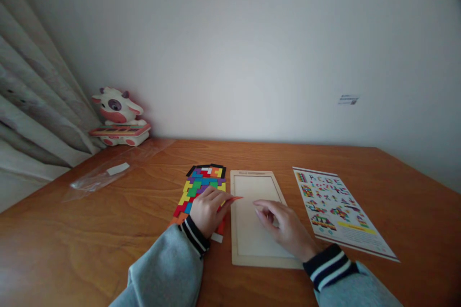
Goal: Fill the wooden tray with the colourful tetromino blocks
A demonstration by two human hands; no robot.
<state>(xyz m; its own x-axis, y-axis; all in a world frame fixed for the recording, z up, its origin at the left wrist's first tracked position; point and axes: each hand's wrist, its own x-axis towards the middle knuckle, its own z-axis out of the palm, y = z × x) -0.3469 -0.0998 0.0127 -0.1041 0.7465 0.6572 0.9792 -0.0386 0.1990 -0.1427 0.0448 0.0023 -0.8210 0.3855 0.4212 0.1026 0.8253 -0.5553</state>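
Note:
My left hand pinches a thin orange-red puzzle piece between thumb and fingertips. The piece points right, over the left side of a pale wooden tray whose inside is bare. Above the tray's middle is my right hand, its thumb and index finger curled close together with nothing visible between them. Many coloured puzzle pieces lie fitted together in a block left of the tray. My left hand and wrist hide the lower right part of that block.
On the right lies a printed pattern sheet. A clear plastic bag with a white label is spread at the left. Behind it stands a cow-shaped toy keyboard, beside the curtain. The wall borders the table's back edge.

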